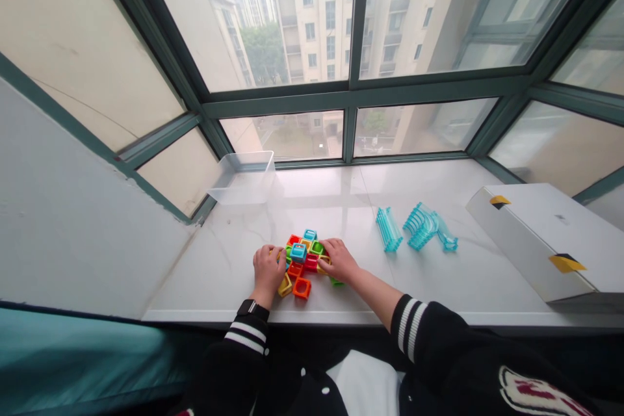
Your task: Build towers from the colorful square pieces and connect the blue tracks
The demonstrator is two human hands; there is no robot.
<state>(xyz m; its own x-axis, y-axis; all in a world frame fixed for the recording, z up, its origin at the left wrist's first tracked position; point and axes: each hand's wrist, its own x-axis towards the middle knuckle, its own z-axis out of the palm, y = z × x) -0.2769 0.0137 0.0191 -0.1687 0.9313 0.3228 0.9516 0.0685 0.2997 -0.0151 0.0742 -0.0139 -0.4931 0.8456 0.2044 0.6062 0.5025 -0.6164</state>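
Observation:
A cluster of small square plastic blocks in orange, red, yellow, green and blue lies on the white window ledge. My left hand rests at the cluster's left side, fingers curled against a yellow and a green block. My right hand sits at the right side, fingers bent over a yellow block and a green one. A blue block stands raised in the middle, another blue one at the far edge.
Clear blue ribbed track pieces lie to the right. A long white box with yellow tape occupies the far right. A clear plastic bin stands at the back left by the window frame.

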